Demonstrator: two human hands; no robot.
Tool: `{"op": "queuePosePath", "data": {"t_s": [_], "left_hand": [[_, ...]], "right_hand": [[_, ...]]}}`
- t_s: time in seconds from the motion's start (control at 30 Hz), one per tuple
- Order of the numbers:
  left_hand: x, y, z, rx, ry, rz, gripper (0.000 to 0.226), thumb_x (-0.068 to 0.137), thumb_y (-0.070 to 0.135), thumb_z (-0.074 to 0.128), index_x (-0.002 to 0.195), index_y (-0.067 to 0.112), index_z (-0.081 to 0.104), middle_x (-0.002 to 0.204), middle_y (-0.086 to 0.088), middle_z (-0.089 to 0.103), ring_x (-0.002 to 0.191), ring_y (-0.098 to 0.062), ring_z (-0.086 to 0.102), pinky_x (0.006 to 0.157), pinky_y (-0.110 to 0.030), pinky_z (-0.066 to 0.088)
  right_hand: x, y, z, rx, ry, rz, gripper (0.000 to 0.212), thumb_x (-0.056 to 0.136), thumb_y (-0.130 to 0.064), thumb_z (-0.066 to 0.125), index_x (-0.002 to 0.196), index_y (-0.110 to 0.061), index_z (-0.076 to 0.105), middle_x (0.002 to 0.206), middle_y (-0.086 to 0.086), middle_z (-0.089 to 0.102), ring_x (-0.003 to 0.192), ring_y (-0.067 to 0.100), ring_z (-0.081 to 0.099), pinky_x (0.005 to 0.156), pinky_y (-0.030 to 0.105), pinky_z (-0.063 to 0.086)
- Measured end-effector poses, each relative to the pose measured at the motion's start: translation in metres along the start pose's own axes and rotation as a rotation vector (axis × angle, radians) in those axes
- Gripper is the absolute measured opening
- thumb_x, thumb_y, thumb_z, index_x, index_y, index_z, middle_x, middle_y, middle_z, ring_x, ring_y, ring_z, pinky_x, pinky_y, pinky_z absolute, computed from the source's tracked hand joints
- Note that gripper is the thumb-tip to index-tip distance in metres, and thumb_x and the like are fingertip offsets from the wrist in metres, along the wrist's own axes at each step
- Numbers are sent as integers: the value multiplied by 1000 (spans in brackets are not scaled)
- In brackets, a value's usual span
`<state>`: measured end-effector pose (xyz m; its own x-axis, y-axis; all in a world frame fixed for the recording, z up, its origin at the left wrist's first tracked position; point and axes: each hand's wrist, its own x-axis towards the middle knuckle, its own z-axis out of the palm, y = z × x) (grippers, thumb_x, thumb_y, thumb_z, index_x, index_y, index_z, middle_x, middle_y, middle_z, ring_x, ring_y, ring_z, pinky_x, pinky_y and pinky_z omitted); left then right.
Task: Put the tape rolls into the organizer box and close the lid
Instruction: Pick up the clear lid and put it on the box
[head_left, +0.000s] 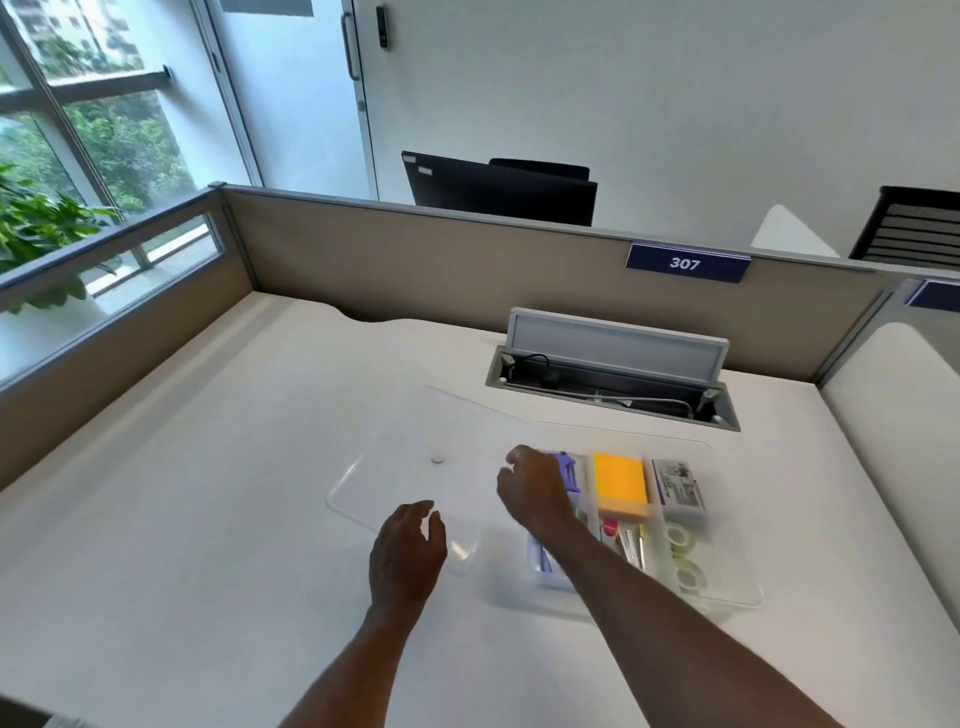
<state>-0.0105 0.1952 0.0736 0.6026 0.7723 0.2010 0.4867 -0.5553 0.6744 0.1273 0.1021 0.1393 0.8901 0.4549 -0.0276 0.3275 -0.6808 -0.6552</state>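
Observation:
A clear plastic organizer box sits on the white desk, right of centre. Two clear tape rolls lie in its right front compartment. Its clear lid lies flat on the desk to the left of the box. My left hand hovers over the lid's near right corner, fingers apart, holding nothing. My right hand reaches across the box's left edge toward the lid, fingers loosely curled and empty. My right forearm hides part of the box's left compartments.
Inside the box are an orange sticky-note block, a purple item, a printed packet and pens. An open cable hatch lies behind the box. Beige partitions bound the desk at the back and left.

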Motion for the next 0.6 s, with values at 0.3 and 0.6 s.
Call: {"op": "queuePosePath", "data": {"t_s": [0.3,0.6], "left_hand": [[77,-53,-12,227,-189,-107,60,93,28,60,142,0,41,150,-20,37,140,-30,28,114,-37,27],[106,-78,-9,450,-305,-178,66,93,39,58,138,-4,37,133,-17,47,128,-31,41,105,-36,37]], "right_hand": [[12,-23,62,-54,-169,392,26,81,-7,52,103,3,60,112,21,65,105,36,63,85,32,51],[21,-16,80,102,-133,558,21,81,-7,52,98,2,59,94,14,62,102,34,65,71,29,46]]}}
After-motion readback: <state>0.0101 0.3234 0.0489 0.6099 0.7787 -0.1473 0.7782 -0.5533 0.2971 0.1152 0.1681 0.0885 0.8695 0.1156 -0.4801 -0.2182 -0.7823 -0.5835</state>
